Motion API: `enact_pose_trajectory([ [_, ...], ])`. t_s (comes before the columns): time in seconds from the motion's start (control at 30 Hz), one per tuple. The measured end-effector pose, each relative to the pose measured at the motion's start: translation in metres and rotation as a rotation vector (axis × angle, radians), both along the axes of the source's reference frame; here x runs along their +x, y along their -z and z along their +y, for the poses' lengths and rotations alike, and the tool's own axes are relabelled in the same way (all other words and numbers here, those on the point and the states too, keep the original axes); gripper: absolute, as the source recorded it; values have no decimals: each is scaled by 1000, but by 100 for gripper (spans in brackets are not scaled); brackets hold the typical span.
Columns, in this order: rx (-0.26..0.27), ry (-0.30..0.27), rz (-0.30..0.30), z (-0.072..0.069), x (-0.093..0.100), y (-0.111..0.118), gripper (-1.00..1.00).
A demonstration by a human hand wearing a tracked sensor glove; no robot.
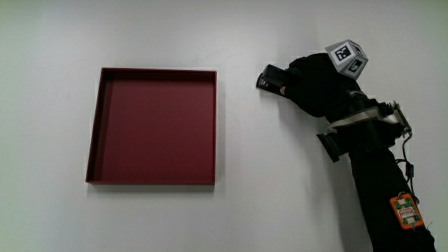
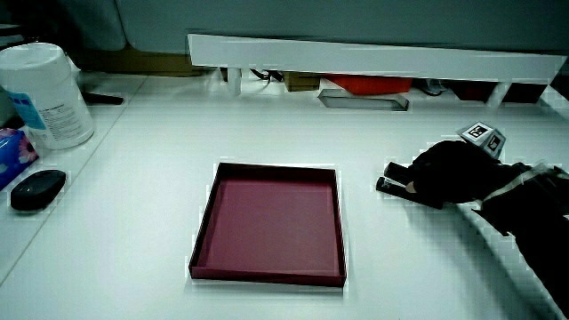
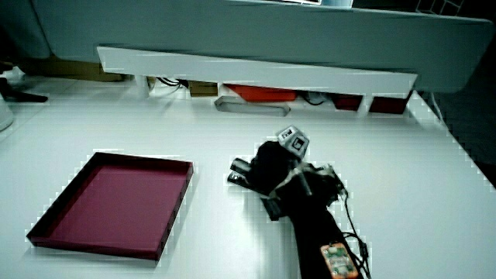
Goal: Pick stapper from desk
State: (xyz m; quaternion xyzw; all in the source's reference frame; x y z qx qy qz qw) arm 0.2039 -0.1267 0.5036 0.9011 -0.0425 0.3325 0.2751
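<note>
A black stapler [image 1: 270, 78] lies on the white desk beside the dark red tray [image 1: 150, 181]. Only its end nearest the tray pokes out from under the gloved hand [image 1: 313, 88]. The hand rests on top of the stapler with its fingers curled around the body, and the patterned cube [image 1: 348, 59] on its back faces up. Both side views show the same hold: the stapler [image 2: 392, 187] [image 3: 241, 171] sits low on the desk under the hand [image 2: 446, 172] [image 3: 272, 167]. The forearm runs back toward the person.
The tray [image 2: 267, 272] is shallow, square and holds nothing. In a side view a white wipes canister [image 2: 46, 94], a black mouse [image 2: 37, 188] and a blue packet [image 2: 9, 151] stand at the table's edge. The low white partition [image 2: 373, 57] has small items under it.
</note>
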Motion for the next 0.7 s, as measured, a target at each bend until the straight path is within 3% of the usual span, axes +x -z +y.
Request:
enact_pose_trajectory([
  [0.23, 64, 36, -49, -2, -13, 27, 100],
  [0.27, -11, 57, -79, -3, -16, 31, 100],
  [0.3, 91, 49, -72, -3, -21, 40, 100],
  [0.33, 9, 70, -105, -3, -23, 42, 100],
  [0.5, 7, 95, -188, -4, -50, 60, 100],
  [0.53, -47, 67, -208, -1, -59, 71, 100],
  [0.67, 112, 198, -268, -8, -84, 67, 100],
  [0.7, 96, 213, -309, -7, -91, 70, 100],
])
